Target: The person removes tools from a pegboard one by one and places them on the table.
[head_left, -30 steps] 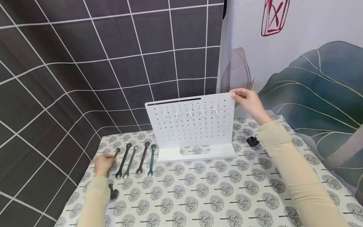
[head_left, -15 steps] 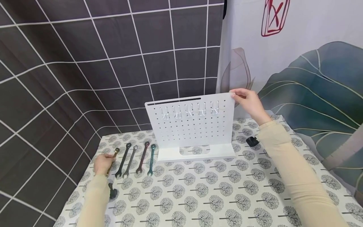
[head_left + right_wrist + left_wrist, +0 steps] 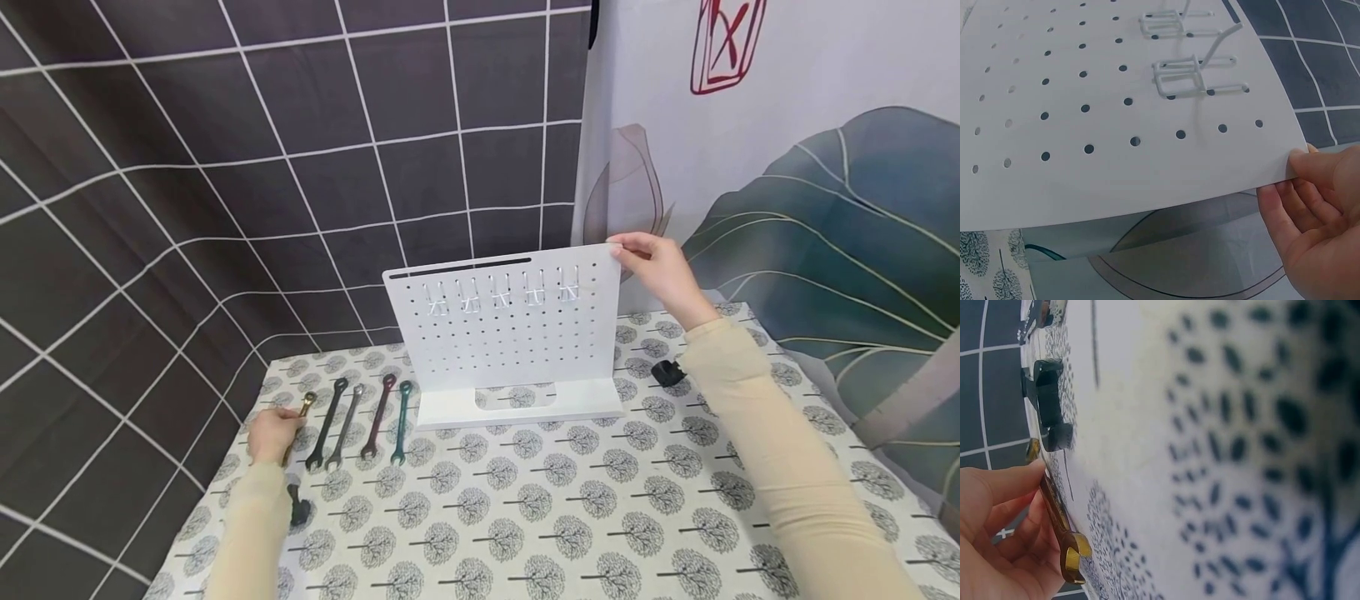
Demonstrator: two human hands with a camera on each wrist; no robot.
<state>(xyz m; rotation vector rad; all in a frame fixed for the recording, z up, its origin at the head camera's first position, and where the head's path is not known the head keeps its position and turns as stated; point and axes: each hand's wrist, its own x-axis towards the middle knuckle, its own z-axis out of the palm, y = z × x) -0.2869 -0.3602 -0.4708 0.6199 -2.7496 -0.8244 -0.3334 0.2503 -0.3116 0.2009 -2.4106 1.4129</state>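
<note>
On the left of the table, my left hand (image 3: 273, 434) pinches a gold wrench (image 3: 1057, 512) by its shaft; the open end shows below the fingers in the left wrist view. Beside it lie a black wrench (image 3: 327, 423), a silver wrench (image 3: 346, 427), a dark red wrench (image 3: 378, 417) and a teal wrench (image 3: 402, 422). A white pegboard (image 3: 517, 333) stands upright on its base, with several white wire hooks (image 3: 534, 289) along its upper part. My right hand (image 3: 657, 271) pinches the board's top right corner between thumb and fingers.
The table wears a cloth with a tree print (image 3: 525, 508). A dark gridded curtain (image 3: 300, 208) hangs behind and to the left. At the right hangs a pale cloth with a leaf pattern (image 3: 840, 225). Black wrist straps (image 3: 667, 372) show at both forearms.
Almost nothing differs. The gold wrench's upper end has shifted very slightly with my left hand; my right hand stays at the board's corner.
</note>
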